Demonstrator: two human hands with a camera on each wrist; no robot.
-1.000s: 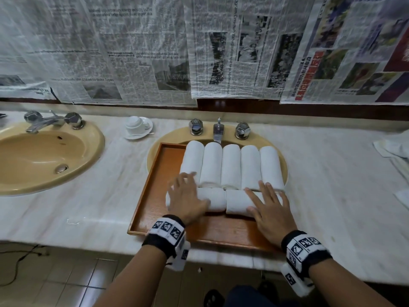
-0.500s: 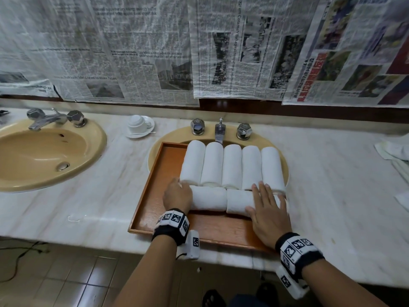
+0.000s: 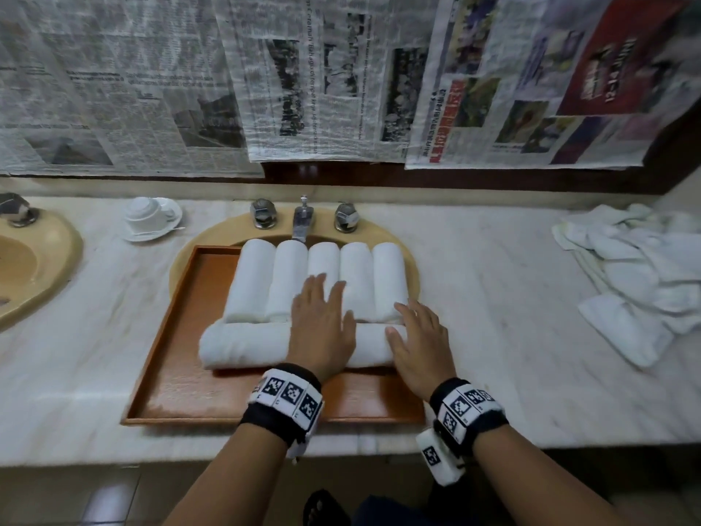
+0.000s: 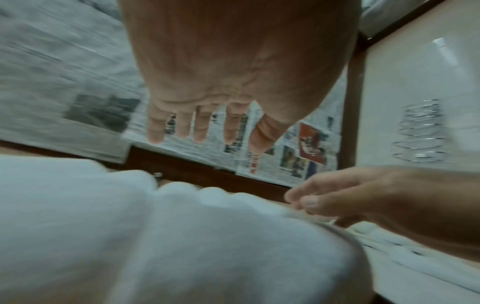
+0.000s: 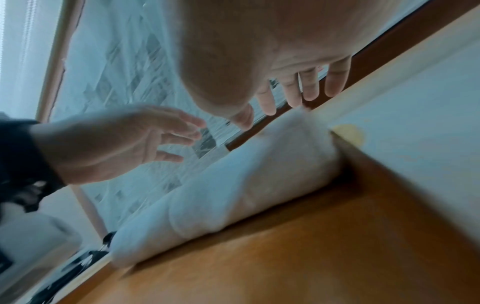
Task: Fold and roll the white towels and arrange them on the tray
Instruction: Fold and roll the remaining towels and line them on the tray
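Both hands, left (image 3: 322, 328) and right (image 3: 421, 347), hover flat with fingers spread wide over the rolled towels (image 3: 242, 345) on the tray (image 3: 182, 389), holding nothing.

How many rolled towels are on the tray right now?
7: five side by side in the back row, two end to end in front, on the tray; hands cover their joint.

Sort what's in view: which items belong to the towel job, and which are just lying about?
Job:
- wooden tray
- five rolled towels in the back row
- front rolls lying crosswise
- unrolled towel pile
- left hand, right hand, both flat

Lying about:
- cup and saucer
- taps
- newspaper on the wall
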